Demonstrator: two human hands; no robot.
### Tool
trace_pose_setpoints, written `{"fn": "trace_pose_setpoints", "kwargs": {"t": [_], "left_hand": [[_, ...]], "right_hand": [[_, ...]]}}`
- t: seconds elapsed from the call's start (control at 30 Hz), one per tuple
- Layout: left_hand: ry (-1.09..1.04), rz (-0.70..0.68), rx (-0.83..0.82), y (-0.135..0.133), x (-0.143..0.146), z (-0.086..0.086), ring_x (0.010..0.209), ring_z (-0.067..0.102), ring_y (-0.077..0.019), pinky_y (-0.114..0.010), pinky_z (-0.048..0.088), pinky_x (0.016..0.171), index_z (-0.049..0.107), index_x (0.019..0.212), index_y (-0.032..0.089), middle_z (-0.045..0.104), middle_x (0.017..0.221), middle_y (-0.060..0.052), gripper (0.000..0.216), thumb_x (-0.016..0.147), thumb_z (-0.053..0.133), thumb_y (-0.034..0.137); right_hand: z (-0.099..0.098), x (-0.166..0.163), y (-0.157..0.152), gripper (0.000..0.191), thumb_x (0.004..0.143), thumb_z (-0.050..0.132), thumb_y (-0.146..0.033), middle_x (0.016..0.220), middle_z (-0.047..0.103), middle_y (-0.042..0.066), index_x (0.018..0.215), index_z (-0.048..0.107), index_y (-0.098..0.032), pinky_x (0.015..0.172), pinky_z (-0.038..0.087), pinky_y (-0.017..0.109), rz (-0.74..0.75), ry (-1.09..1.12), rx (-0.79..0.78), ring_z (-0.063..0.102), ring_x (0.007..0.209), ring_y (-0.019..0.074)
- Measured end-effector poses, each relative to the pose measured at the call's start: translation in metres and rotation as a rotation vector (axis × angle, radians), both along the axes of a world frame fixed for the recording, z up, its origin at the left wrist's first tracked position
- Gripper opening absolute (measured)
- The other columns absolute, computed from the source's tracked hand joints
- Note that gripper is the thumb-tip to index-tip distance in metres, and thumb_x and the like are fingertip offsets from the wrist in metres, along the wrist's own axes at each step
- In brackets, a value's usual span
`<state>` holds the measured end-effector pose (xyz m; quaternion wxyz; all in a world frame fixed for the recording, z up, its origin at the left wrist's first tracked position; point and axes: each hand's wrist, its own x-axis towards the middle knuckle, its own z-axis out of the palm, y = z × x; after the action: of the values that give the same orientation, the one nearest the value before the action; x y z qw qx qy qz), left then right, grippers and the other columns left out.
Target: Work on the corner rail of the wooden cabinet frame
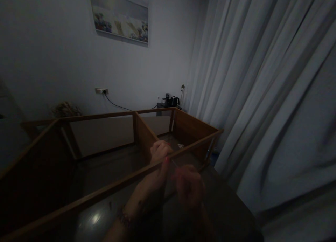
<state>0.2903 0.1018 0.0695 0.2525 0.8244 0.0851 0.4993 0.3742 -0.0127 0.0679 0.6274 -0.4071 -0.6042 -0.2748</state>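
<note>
A wooden cabinet frame [110,116] lies on the floor with an upright divider [143,133] across its middle. My left hand [159,158] is closed over the near front rail [105,191], right where the divider meets it. My right hand [189,187] is just to the right of it, below the rail, fingers curled and blurred. A thin pale tool or screw [174,162] shows between the two hands; I cannot make out which it is. A bracelet [124,217] circles my left wrist.
Long grey curtains [262,95] hang at the right, close to the frame's end. A wall socket with a cable [102,91], a kettle on a small table [172,102] and a picture [123,14] are along the back wall. The floor is dark and glossy.
</note>
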Motion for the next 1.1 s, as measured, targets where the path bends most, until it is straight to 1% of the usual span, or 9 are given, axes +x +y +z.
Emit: {"fn": "trace_pose_setpoints", "kwargs": {"t": [0.2,0.3,0.37,0.5,0.57,0.67,0.83,0.97,1.1], "left_hand": [[0.012,0.011,0.000,-0.002,-0.002,0.004,0.114,0.055,-0.0329,-0.054,0.048,0.097,0.055,0.091,0.027,0.064,0.097,-0.010,0.053,0.111,0.015,0.056],[0.010,0.002,0.000,-0.014,-0.008,0.012,0.113,0.055,-0.0316,-0.053,0.046,0.100,0.053,0.093,0.026,0.063,0.100,-0.009,0.054,0.111,0.010,0.055],[-0.002,0.017,-0.029,-0.026,-0.014,0.020,0.115,0.055,-0.0312,-0.054,0.045,0.104,0.053,0.098,0.026,0.063,0.105,-0.009,0.050,0.113,0.012,0.049],[0.017,0.052,-0.044,-0.040,-0.021,0.030,0.125,0.051,-0.0315,-0.053,0.043,0.109,0.053,0.105,0.025,0.062,0.110,-0.010,0.046,0.114,0.011,0.042],[0.029,0.046,-0.021,-0.035,-0.019,0.028,0.125,0.051,-0.0313,-0.053,0.044,0.108,0.054,0.104,0.025,0.062,0.110,-0.010,0.047,0.113,0.011,0.042],[0.004,0.029,0.037,-0.017,-0.010,0.016,0.117,0.053,-0.0315,-0.052,0.047,0.101,0.056,0.097,0.025,0.064,0.104,-0.009,0.050,0.113,0.013,0.046],[0.019,0.043,0.051,0.001,0.000,-0.001,0.113,0.056,-0.0321,-0.051,0.049,0.095,0.058,0.092,0.026,0.066,0.100,-0.010,0.056,0.112,0.011,0.051],[0.016,0.040,0.047,0.000,0.001,-0.002,0.112,0.054,-0.0311,-0.050,0.048,0.095,0.056,0.091,0.025,0.065,0.098,-0.009,0.063,0.111,0.005,0.058],[-0.003,0.035,0.045,-0.002,0.000,0.001,0.112,0.054,-0.0300,-0.049,0.045,0.095,0.055,0.091,0.025,0.065,0.099,-0.008,0.064,0.111,0.004,0.059]], "right_hand": [[0.005,-0.002,0.000,0.016,0.104,0.051,-0.015,0.073,0.075,0.000,0.112,0.063,-0.023,0.057,0.054,0.029,-0.046,-0.031,0.030,0.065,0.062,0.0160],[0.008,-0.002,-0.001,0.016,0.109,0.048,-0.023,0.074,0.074,0.000,0.111,0.064,-0.023,0.058,0.052,0.030,-0.060,-0.052,0.020,0.065,0.061,0.0165],[0.008,-0.001,-0.002,0.019,0.111,0.045,-0.028,0.072,0.073,0.000,0.110,0.064,-0.024,0.056,0.051,0.030,-0.066,-0.036,0.005,0.065,0.063,0.0173],[0.004,0.001,-0.004,0.021,0.112,0.048,-0.029,0.073,0.069,-0.001,0.103,0.067,-0.025,0.060,0.051,0.030,-0.124,-0.004,-0.002,0.062,0.067,0.0164],[0.003,0.002,-0.006,0.021,0.111,0.051,-0.029,0.076,0.068,-0.001,0.101,0.069,-0.025,0.064,0.051,0.032,-0.174,-0.001,0.011,0.061,0.071,0.0165],[0.004,0.002,-0.008,0.020,0.110,0.054,-0.028,0.081,0.065,0.001,0.100,0.071,-0.024,0.064,0.050,0.032,-0.212,0.001,0.019,0.060,0.076,0.0172],[0.002,0.003,-0.005,0.018,0.110,0.051,-0.026,0.082,0.065,0.000,0.104,0.069,-0.025,0.064,0.050,0.032,-0.165,0.000,-0.001,0.061,0.074,0.0172],[-0.005,0.004,-0.002,0.015,0.110,0.051,-0.025,0.083,0.069,0.000,0.120,0.062,-0.026,0.064,0.054,0.032,-0.083,0.046,-0.006,0.063,0.076,0.0182],[-0.003,0.004,-0.002,0.020,0.108,0.051,-0.018,0.088,0.073,0.001,0.123,0.061,-0.026,0.064,0.056,0.031,-0.062,0.003,0.006,0.065,0.074,0.0171]]}}
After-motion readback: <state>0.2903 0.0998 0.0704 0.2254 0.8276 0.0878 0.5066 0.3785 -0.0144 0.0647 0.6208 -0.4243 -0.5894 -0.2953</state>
